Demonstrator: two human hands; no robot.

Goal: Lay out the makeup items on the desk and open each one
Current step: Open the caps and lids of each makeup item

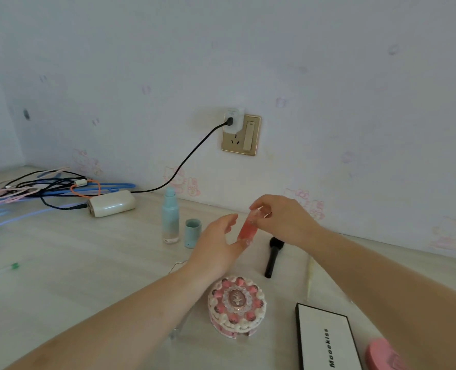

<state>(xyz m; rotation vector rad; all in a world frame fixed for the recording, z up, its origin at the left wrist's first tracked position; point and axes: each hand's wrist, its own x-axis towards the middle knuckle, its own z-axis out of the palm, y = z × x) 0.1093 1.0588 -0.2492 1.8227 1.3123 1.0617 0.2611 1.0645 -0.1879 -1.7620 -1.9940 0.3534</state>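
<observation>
Left hand (218,244) grips the pink tube (246,229) low on its body, just above the counter (74,276); right hand (282,220) pinches its cap (258,213).

Risks, largest first:
- Cake-shaped case (237,305) sits under the left wrist; a dropped forearm could shove it.
- Bottle (170,216) stands uncapped nearby; an elbow swing may topple it.
- Cap jerking free could smear gloss.
</observation>
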